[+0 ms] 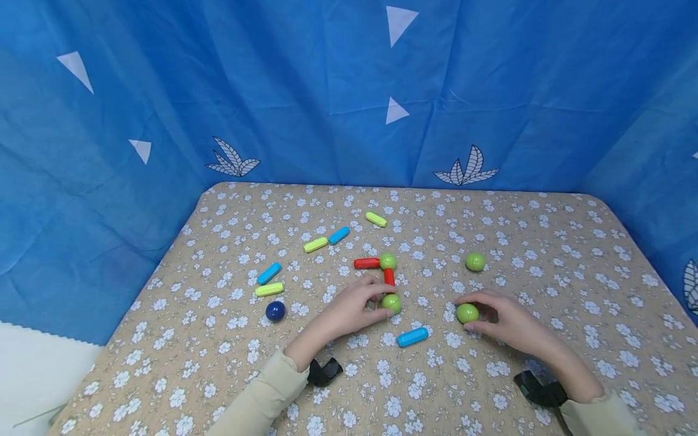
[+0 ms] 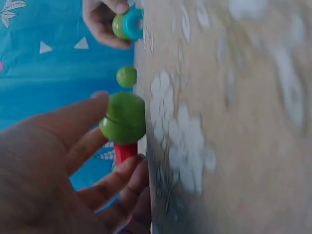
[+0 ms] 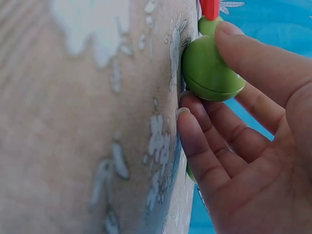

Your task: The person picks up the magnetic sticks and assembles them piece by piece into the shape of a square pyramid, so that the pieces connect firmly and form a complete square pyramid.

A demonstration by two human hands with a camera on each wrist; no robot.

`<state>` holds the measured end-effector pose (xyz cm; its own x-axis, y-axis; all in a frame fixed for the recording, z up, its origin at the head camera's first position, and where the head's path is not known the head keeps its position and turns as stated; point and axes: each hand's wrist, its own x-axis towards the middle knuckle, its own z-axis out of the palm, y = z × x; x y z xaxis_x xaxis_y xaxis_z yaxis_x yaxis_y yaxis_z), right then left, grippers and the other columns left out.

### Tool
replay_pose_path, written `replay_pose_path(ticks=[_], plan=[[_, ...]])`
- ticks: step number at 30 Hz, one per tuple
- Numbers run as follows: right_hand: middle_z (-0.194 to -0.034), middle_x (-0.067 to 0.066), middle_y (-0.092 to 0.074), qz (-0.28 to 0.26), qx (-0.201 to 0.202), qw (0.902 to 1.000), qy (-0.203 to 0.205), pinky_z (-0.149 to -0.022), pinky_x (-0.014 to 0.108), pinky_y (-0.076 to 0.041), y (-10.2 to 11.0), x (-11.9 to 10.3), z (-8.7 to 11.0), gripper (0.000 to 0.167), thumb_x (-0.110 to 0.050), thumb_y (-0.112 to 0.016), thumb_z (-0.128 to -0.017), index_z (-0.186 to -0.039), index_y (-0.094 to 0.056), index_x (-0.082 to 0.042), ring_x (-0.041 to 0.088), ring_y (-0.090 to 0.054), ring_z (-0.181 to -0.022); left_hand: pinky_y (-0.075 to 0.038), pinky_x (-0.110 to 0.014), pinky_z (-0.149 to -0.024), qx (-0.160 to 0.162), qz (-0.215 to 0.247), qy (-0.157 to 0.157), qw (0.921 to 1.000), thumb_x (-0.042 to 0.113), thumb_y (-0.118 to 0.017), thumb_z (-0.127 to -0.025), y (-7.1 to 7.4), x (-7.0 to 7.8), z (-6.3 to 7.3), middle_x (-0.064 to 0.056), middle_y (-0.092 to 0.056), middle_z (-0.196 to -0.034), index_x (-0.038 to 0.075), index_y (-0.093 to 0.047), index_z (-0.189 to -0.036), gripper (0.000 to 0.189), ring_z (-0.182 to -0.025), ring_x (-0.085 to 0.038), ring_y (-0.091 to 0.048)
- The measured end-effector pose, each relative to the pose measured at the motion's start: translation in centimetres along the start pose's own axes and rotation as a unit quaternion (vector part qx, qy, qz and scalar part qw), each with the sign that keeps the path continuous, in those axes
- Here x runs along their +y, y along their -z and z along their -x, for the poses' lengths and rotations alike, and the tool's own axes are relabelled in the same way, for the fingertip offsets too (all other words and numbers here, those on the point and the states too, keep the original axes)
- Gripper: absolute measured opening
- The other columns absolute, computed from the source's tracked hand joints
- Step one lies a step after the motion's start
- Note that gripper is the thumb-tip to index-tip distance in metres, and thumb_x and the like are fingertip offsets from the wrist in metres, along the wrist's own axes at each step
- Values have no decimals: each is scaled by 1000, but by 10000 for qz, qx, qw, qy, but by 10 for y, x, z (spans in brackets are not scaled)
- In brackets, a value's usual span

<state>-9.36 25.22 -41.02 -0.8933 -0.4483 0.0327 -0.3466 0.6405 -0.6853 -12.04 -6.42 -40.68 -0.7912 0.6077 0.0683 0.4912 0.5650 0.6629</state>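
My left hand (image 1: 354, 306) holds a green ball (image 1: 391, 303) between thumb and fingers on the flowered cloth. A red rod (image 1: 389, 277) runs from that ball back to a second green ball (image 1: 388, 261), where another red rod (image 1: 366, 263) points left. In the left wrist view the thumb presses the near green ball (image 2: 126, 117), with fingertips beside the red rod (image 2: 126, 152). Farther right, my right hand (image 1: 501, 321) pinches a separate green ball (image 3: 209, 68) low at the cloth. A blue rod (image 1: 412, 337) lies in front, between the hands.
One loose green ball (image 1: 475, 261) sits behind the right hand. Left of the left hand lie a dark blue ball (image 1: 275, 311), a yellow-green rod (image 1: 269, 289) and a blue rod (image 1: 269, 274). Several more rods lie farther back. A blue curtain (image 1: 349, 91) hangs behind the table.
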Motion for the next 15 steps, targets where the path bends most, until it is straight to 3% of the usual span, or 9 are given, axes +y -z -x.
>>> replay_pose_path(ticks=[8, 15], plan=[[-104, 3, -60, -115, 165, 9997, -122, -71, 29, -50, 1, -5, -11, 43, -10, -76, -79, -118, -60, -7, 18, -56, -88, -43, -21, -66, 49, -264, 181, 9995, 30, -66, -89, -8, 3, -2, 4, -52, -100, 19, -62, -123, 36, -82, -8, -51], [-104, 9, -59, -313, 615, 9976, 62, -75, 37, -50, 2, -19, -39, 40, -5, -73, -81, -117, -56, 0, 25, -57, -92, -41, -21, -65, 59, -782, 61, 9969, 33, -63, -91, -10, 8, -3, 2, -52, -104, 17, -60, -126, 39, -79, -9, -46]])
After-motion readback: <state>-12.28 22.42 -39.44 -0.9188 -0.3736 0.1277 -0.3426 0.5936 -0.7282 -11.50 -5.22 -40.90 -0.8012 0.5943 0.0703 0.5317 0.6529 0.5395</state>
